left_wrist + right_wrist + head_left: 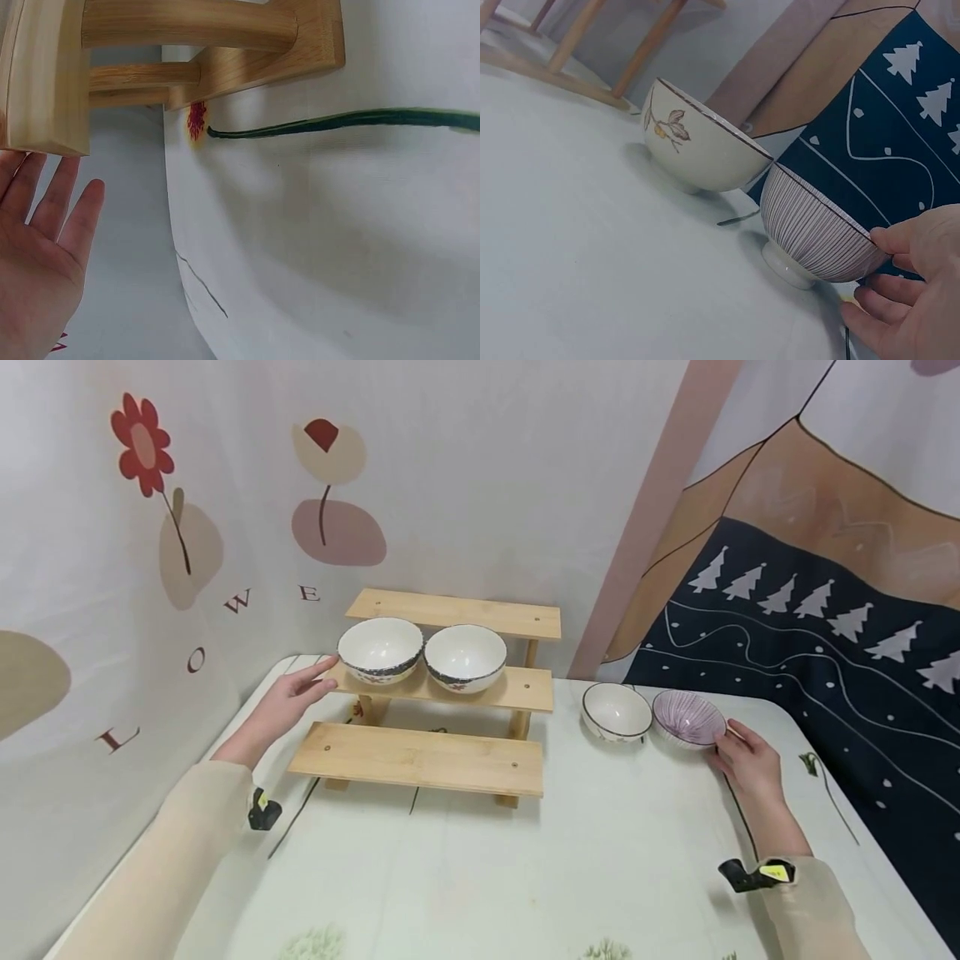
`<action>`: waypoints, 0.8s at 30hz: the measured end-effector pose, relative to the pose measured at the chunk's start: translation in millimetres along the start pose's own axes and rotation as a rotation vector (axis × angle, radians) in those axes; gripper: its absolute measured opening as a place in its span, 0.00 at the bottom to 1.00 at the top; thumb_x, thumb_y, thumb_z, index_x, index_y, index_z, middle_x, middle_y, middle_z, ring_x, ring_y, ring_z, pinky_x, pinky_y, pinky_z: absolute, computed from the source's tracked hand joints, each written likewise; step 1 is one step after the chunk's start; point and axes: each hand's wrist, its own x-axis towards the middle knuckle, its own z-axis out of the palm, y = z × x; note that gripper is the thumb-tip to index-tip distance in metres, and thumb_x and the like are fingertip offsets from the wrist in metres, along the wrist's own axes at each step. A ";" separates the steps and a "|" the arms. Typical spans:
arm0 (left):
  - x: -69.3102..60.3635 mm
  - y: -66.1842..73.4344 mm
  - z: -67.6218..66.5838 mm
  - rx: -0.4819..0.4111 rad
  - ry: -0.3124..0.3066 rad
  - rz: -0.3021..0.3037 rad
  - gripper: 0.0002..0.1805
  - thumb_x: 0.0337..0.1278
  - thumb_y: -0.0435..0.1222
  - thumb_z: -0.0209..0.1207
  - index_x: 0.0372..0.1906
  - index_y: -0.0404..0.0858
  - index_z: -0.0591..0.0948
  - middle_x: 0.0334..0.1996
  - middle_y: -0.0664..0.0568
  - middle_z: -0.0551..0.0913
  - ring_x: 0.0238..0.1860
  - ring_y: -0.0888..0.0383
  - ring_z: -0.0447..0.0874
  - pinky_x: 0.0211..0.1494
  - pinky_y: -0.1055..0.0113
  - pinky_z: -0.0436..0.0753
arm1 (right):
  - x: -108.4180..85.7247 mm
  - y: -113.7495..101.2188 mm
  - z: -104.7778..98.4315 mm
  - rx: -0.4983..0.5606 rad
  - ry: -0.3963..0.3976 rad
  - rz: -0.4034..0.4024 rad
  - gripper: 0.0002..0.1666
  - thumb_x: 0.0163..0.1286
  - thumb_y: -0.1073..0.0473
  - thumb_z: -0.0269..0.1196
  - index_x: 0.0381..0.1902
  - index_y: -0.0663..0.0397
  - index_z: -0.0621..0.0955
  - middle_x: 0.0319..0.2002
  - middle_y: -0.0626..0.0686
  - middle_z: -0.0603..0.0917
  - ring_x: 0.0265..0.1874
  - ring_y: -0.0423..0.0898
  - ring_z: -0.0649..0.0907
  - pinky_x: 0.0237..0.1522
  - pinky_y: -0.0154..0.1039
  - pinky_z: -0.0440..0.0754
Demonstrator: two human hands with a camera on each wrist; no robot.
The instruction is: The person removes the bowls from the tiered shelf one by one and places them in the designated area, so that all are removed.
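A wooden three-tier shelf (420,756) stands on the table. Its middle tier carries two white bowls side by side, the left bowl (380,647) and the right bowl (465,656), both with dark patterned rims. My left hand (281,706) reaches to the left end of that tier; in the left wrist view its straight fingers (56,199) touch the wood. At the right, my right hand (753,768) pinches the rim of a purple-striped bowl (686,718), thumb on the edge and fingers below, as the right wrist view shows. Left of it sits a white bowl (697,146) with a leaf-sprig print.
A pale cloth with printed stems covers the table (480,868). Close behind the shelf hangs a light printed curtain (480,485), and a dark panel with printed trees (750,635) hangs at the right. The two bowls on the right touch or nearly touch.
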 end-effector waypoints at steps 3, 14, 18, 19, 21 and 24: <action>0.6 -1.5 0.4 -0.002 0.002 0.003 0.34 0.76 0.50 0.48 0.79 0.41 0.57 0.79 0.40 0.54 0.75 0.32 0.59 0.75 0.33 0.59 | -0.8 -1.6 -0.5 -0.022 0.042 -0.014 0.41 0.74 0.59 0.59 0.79 0.49 0.56 0.76 0.52 0.64 0.43 0.24 0.79 0.39 0.19 0.82; 1.3 -1.7 0.4 -0.007 0.002 -0.004 0.36 0.76 0.52 0.47 0.79 0.41 0.56 0.79 0.41 0.54 0.75 0.33 0.59 0.75 0.33 0.58 | -5.9 -3.8 -3.0 0.002 0.090 -0.123 0.40 0.71 0.63 0.62 0.77 0.55 0.60 0.41 0.32 0.78 0.35 0.21 0.79 0.37 0.15 0.80; 0.8 -0.4 0.7 -0.007 0.000 -0.005 0.36 0.76 0.52 0.47 0.79 0.41 0.56 0.79 0.40 0.54 0.75 0.33 0.58 0.75 0.33 0.59 | -6.3 -5.3 -2.0 0.006 0.101 -0.144 0.40 0.70 0.64 0.62 0.77 0.56 0.62 0.37 0.30 0.79 0.36 0.21 0.79 0.37 0.14 0.79; 0.6 -0.1 0.8 -0.005 0.001 -0.006 0.36 0.76 0.52 0.47 0.79 0.41 0.56 0.79 0.40 0.54 0.75 0.33 0.58 0.75 0.33 0.59 | -6.0 -5.7 -1.6 0.011 0.105 -0.148 0.40 0.70 0.64 0.62 0.77 0.56 0.62 0.36 0.29 0.79 0.37 0.21 0.79 0.37 0.14 0.79; 0.4 0.8 0.8 -0.003 -0.002 -0.008 0.36 0.76 0.52 0.47 0.79 0.41 0.55 0.79 0.40 0.54 0.75 0.33 0.58 0.75 0.33 0.59 | -6.6 -6.6 -0.3 0.010 0.113 -0.157 0.39 0.70 0.64 0.63 0.76 0.56 0.63 0.37 0.30 0.80 0.39 0.22 0.80 0.38 0.13 0.78; 0.6 0.5 0.6 0.002 -0.002 -0.011 0.35 0.76 0.51 0.47 0.79 0.42 0.55 0.79 0.41 0.53 0.75 0.33 0.57 0.75 0.33 0.59 | -7.1 -8.5 1.5 -0.008 0.121 -0.160 0.39 0.70 0.62 0.64 0.76 0.55 0.64 0.44 0.34 0.82 0.44 0.23 0.79 0.39 0.12 0.78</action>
